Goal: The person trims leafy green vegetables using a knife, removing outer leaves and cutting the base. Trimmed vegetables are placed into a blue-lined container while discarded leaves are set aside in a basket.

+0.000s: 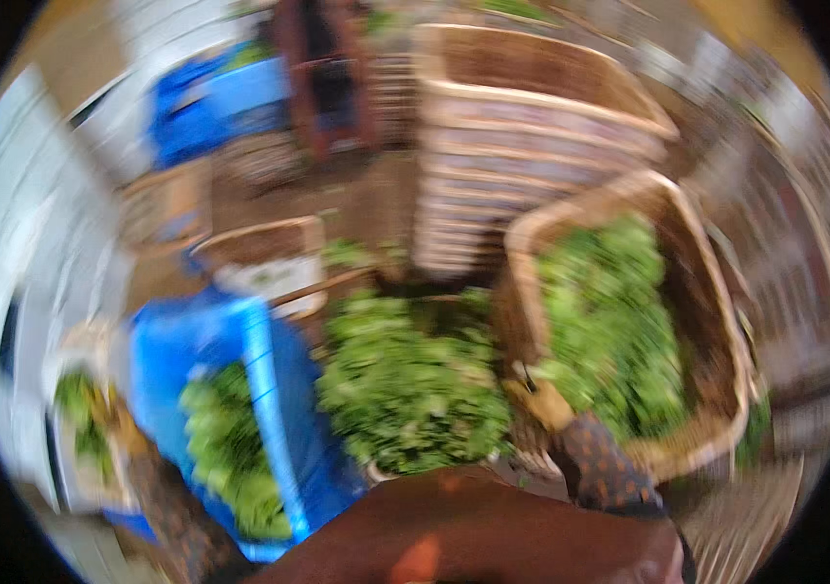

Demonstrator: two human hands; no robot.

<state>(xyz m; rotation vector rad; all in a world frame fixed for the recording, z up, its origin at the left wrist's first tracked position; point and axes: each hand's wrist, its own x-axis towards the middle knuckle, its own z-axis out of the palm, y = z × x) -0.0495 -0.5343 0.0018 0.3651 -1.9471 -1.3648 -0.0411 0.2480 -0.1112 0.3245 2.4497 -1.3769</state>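
Note:
My right hand [542, 403], in a yellowish glove, is at the near left rim of a large brown plastic crate [710, 292] of leafy greens [608, 321]. It appears closed on a small dark tool [529, 381], too blurred to name. At far left, my gloved left hand [119, 422] reaches to a bunch of greens [77, 401] over a pale container [68, 467]; blur hides whether the fingers grip it. Between my arms stand a heap of leafy greens [415, 387] and a blue-lined crate [265, 379] with more greens [228, 452] inside.
Beyond the heap rises a stack of nested crates [531, 117]. A smaller crate [254, 244] with something white in it stands behind the blue liner. Farther back are blue containers [247, 87] and a reddish upright frame [323, 80]. Slatted crates [772, 219] line the right side.

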